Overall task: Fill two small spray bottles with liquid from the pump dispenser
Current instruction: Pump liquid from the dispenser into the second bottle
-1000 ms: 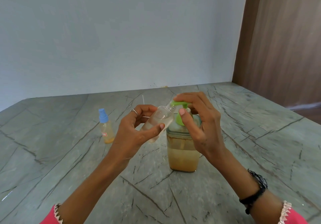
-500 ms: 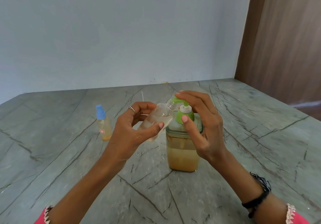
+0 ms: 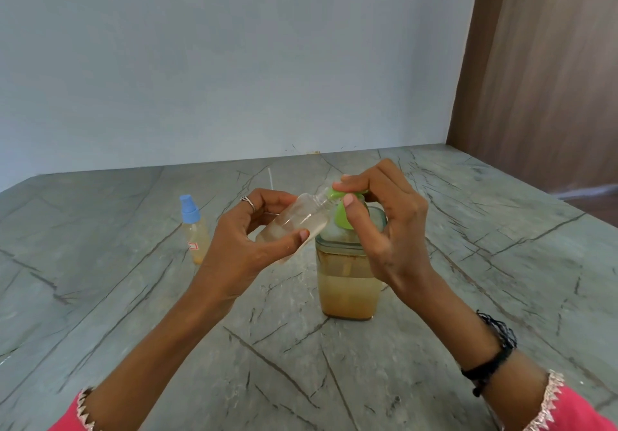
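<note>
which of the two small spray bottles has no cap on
The small bottle gripped in the left hand, tilted with its bare neck at the green pump spout. The other bottle stands on the table wearing a blue spray cap.

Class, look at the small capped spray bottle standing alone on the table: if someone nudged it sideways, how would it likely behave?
The small clear spray bottle with the blue cap looks tall and narrow, so it would probably tip rather than slide. It seems only partly filled with yellowish liquid, so it is likely light. Being round, it might roll across the smooth grey marble-patterned table.
</note>
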